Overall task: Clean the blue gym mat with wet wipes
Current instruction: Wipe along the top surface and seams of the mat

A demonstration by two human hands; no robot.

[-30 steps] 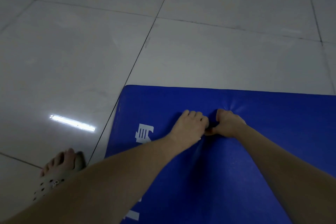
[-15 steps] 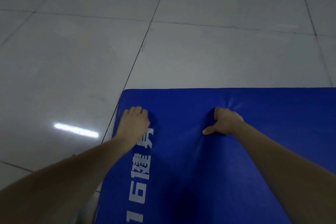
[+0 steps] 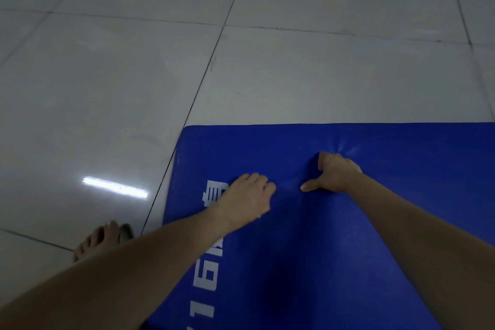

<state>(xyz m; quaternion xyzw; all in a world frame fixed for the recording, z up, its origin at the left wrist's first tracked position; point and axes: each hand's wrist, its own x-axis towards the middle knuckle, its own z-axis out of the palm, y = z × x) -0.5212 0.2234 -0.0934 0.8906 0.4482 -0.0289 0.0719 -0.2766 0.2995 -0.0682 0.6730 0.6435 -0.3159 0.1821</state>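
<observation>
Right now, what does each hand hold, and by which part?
Left hand: cannot tell, anything beneath is hidden. Right hand: curled fingers only press the blue mat.

Dim, bluish cast overall. Bright strip of lamp glare (image 3: 115, 187) on glossy floor tiles (image 3: 107, 88). Soft shadow on mat (image 3: 281, 276) between forearms. Wide-angle bend at edges; slight softness throughout.
</observation>
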